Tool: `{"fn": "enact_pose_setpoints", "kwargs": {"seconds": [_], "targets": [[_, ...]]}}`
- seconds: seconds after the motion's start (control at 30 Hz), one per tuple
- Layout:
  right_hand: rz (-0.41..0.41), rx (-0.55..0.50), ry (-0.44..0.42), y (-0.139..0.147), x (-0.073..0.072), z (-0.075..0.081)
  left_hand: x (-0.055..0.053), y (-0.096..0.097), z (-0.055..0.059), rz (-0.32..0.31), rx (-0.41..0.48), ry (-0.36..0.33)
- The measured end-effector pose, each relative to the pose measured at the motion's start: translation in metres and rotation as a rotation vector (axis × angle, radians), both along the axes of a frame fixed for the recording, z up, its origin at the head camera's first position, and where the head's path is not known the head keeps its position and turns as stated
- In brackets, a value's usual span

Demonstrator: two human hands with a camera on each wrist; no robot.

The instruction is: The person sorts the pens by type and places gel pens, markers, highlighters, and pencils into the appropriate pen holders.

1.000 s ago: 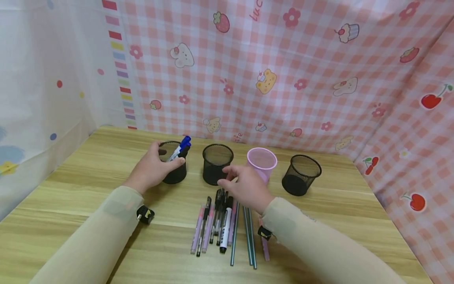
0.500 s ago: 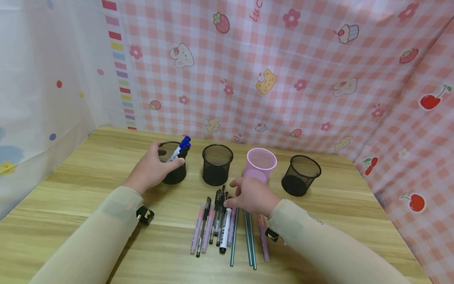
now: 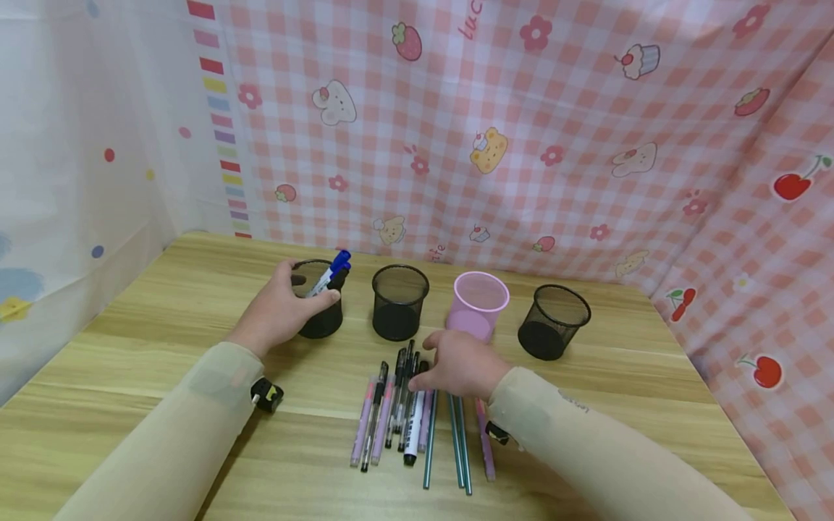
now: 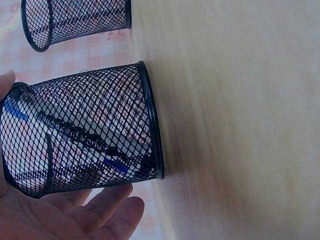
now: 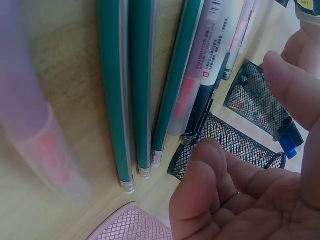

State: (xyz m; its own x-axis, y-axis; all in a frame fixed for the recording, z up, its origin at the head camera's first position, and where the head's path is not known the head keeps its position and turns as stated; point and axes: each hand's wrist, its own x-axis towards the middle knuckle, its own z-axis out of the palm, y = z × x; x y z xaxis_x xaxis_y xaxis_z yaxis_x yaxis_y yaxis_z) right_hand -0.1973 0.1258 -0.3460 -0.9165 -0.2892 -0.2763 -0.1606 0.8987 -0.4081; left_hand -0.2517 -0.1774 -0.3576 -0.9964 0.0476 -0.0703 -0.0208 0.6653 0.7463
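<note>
My left hand [image 3: 280, 315] grips a black mesh pen cup [image 3: 323, 324] at the left, thumb near its rim and fingers round the far side. Inside that cup leans a blue-capped whiteboard marker [image 3: 324, 278]. Over the top of the pile of pens, my right hand [image 3: 465, 365] hovers with thumb and fingers apart and nothing between them. Its thumb overlaps the cap end of a white marker [image 3: 412, 438] in the head view. Beneath and beside it lie green pencils [image 5: 141, 90], purple highlighters [image 5: 35, 120] and black gel pens [image 3: 373, 423].
Another black mesh cup [image 3: 397, 322], a pink mesh cup [image 3: 472, 318] and a tilted-looking black mesh cup [image 3: 544, 336] stand in a row along the back. A wooden table [image 3: 619, 420] carries everything. Checked pink cloth [image 3: 573, 202] hangs behind it.
My right hand has come down and toward me, from beside the middle cups to over the pens, then slightly lower over the white marker. The left hand stays on its cup.
</note>
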Motion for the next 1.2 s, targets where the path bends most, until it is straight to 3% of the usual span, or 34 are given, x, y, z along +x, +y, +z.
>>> {"fn": "enact_pose_setpoints", "kwargs": {"seconds": [0.83, 1.2], "targets": [[0.052, 0.027, -0.009, -0.008, 0.000, -0.005, 0.000, -0.001, 0.000, -0.002, -0.010, -0.010], [0.031, 0.044, -0.020, -0.011, 0.001, -0.005, 0.000, -0.001, -0.001, 0.000, -0.007, -0.007]]}}
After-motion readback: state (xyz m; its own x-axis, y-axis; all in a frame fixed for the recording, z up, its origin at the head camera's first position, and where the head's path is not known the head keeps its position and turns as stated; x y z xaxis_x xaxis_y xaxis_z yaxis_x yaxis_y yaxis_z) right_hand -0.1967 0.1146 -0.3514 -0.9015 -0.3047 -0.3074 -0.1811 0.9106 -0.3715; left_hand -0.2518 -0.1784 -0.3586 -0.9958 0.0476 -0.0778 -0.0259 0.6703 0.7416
